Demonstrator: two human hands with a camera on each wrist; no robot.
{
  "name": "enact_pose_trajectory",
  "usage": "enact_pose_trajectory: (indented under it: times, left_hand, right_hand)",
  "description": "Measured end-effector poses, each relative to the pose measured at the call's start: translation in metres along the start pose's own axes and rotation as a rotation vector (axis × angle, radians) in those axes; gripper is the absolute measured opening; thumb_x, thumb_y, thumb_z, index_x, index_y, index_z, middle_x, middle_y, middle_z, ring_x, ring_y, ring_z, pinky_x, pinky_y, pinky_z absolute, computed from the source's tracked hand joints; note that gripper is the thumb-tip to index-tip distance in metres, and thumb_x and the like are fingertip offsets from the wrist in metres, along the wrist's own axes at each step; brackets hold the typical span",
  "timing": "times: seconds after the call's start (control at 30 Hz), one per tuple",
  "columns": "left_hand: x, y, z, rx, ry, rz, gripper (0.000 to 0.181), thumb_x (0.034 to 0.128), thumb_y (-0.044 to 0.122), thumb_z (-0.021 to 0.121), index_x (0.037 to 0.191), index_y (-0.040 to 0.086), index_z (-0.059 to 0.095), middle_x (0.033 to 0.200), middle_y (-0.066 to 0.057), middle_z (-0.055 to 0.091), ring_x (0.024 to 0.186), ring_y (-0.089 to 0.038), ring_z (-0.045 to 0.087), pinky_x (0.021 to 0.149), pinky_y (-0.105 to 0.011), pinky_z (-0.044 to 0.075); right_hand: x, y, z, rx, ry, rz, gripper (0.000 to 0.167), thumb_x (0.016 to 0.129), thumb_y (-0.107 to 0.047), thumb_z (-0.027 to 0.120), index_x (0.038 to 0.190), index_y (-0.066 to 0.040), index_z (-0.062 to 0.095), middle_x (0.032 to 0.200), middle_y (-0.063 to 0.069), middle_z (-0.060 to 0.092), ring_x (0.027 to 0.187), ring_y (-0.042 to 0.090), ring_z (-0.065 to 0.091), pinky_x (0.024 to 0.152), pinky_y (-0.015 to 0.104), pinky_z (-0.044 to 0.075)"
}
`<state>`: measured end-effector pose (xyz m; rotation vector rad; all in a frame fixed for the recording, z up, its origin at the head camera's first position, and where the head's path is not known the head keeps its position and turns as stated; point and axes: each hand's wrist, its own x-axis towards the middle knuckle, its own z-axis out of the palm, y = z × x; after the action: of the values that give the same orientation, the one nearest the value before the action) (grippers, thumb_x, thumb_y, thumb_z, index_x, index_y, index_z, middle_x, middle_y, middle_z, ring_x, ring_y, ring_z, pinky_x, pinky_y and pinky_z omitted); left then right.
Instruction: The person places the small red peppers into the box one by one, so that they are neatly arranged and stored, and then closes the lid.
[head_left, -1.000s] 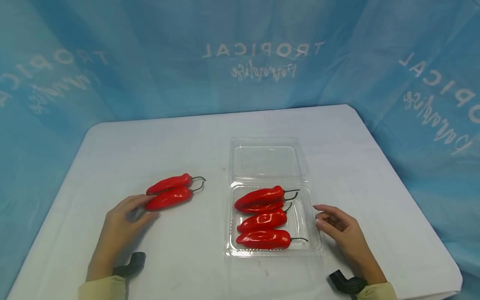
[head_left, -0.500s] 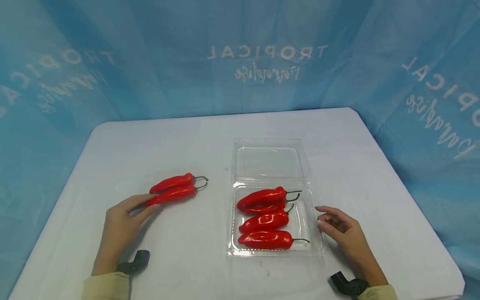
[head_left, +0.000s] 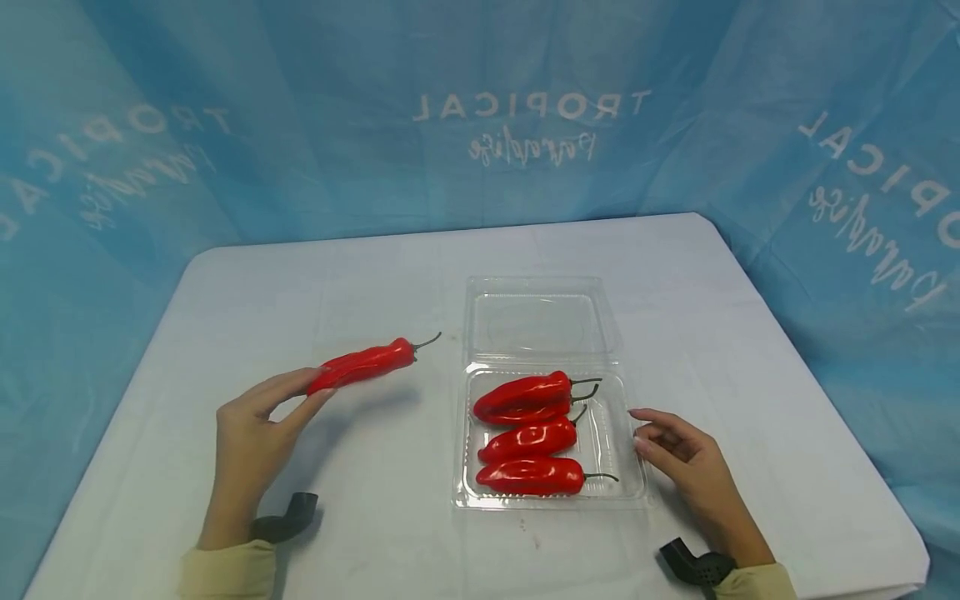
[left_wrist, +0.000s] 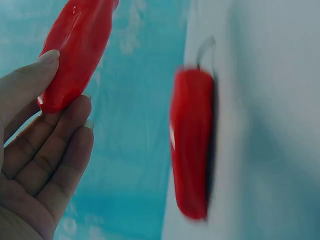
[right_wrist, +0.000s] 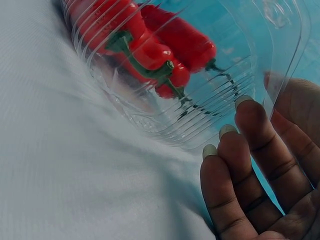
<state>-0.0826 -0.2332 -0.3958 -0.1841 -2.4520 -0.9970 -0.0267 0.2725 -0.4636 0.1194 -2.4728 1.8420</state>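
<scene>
Thumb and fingers of my left hand [head_left: 255, 437] [left_wrist: 35, 165] pinch the pointed end of a red pepper [head_left: 367, 363] [left_wrist: 80, 50], raised over the table with its stem toward the back right. A second red pepper [left_wrist: 192, 142] lies on the table in the left wrist view; the raised one hides it, at least mostly, in the head view. Several red peppers [head_left: 531, 477] [right_wrist: 175, 37] lie in the clear plastic container [head_left: 611, 496] [right_wrist: 200, 135], stems to the right. My right hand [head_left: 697, 471] [right_wrist: 270, 170] stays at the container's right edge, relaxed fingers touching it.
The container's clear lid [head_left: 536, 325] stands folded back behind its base. A white cloth covers the table [head_left: 390, 517]. Blue printed fabric [head_left: 337, 125] hangs behind it and along both sides.
My left hand has gripped the nearer of the two left peppers and lifted it up and to the right, over the other. My right hand and the container have barely moved.
</scene>
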Motion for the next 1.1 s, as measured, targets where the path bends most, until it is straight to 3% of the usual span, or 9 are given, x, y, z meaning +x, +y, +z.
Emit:
enact_pose_trajectory:
  times: [0.13, 0.27, 0.4, 0.57, 0.67, 0.93, 1.1]
  left_hand:
    - [0.003, 0.025, 0.016, -0.072, -0.026, 0.123, 0.047, 0.0795, 0.009, 0.089, 0.124, 0.018, 0.076, 0.116, -0.003, 0.075, 0.108, -0.022, 0.071, 0.094, -0.008, 0.044]
    - [0.002, 0.054, 0.041, -0.155, -0.078, 0.238, 0.049, 0.0753, 0.007, 0.092, 0.121, 0.015, 0.077, 0.113, -0.003, 0.076, 0.106, -0.022, 0.072, 0.096, -0.013, 0.046]
    - [-0.003, 0.078, 0.069, -0.254, -0.186, 0.330, 0.045, 0.0776, 0.008, 0.090, 0.121, 0.012, 0.077, 0.115, -0.001, 0.076, 0.106, -0.019, 0.072, 0.096, -0.019, 0.050]
    - [-0.012, 0.090, 0.096, -0.317, -0.316, 0.425, 0.046, 0.0781, 0.007, 0.089, 0.122, 0.007, 0.075, 0.116, -0.003, 0.075, 0.107, -0.019, 0.072, 0.094, -0.030, 0.055]
    - [-0.016, 0.092, 0.103, -0.285, -0.336, 0.461, 0.048, 0.0762, 0.007, 0.090, 0.122, 0.006, 0.075, 0.115, -0.004, 0.076, 0.106, -0.019, 0.072, 0.092, -0.033, 0.056]
    - [-0.017, 0.104, 0.107, -0.024, -0.309, 0.528, 0.043, 0.0723, 0.023, 0.095, 0.110, 0.010, 0.079, 0.103, -0.001, 0.077, 0.098, -0.017, 0.071, 0.108, -0.049, 0.047]
    - [-0.016, 0.107, 0.109, 0.018, -0.340, 0.542, 0.043, 0.0698, 0.028, 0.097, 0.106, 0.012, 0.080, 0.098, 0.002, 0.077, 0.094, -0.016, 0.067, 0.102, -0.045, 0.051]
  right_hand:
    - [0.000, 0.001, -0.001, -0.007, 0.004, 0.001, 0.037, 0.097, -0.008, 0.070, 0.133, -0.004, 0.063, 0.099, 0.012, 0.069, 0.086, 0.014, 0.067, 0.075, 0.024, 0.057]
    - [0.000, 0.002, -0.003, -0.003, -0.003, -0.021, 0.037, 0.098, -0.006, 0.069, 0.134, -0.002, 0.062, 0.099, 0.013, 0.069, 0.085, 0.014, 0.067, 0.075, 0.024, 0.057]
    - [0.000, 0.003, -0.003, 0.015, -0.004, -0.025, 0.037, 0.098, -0.005, 0.069, 0.134, -0.002, 0.062, 0.100, 0.015, 0.068, 0.084, 0.014, 0.067, 0.074, 0.024, 0.057]
    - [0.000, 0.002, -0.002, 0.013, -0.004, 0.004, 0.037, 0.098, -0.009, 0.070, 0.134, -0.004, 0.063, 0.100, 0.013, 0.069, 0.084, 0.016, 0.066, 0.075, 0.025, 0.057]
    - [0.001, 0.002, -0.002, 0.008, -0.001, 0.008, 0.037, 0.098, -0.009, 0.070, 0.134, -0.005, 0.063, 0.100, 0.011, 0.069, 0.085, 0.016, 0.066, 0.075, 0.025, 0.057]
    - [0.001, 0.000, -0.002, 0.003, 0.000, -0.007, 0.036, 0.098, -0.009, 0.070, 0.133, -0.005, 0.063, 0.099, 0.010, 0.069, 0.086, 0.015, 0.066, 0.075, 0.024, 0.057]
    - [0.000, -0.001, -0.002, 0.016, -0.002, -0.029, 0.036, 0.098, -0.006, 0.069, 0.133, -0.004, 0.063, 0.099, 0.012, 0.069, 0.086, 0.014, 0.066, 0.076, 0.024, 0.057]
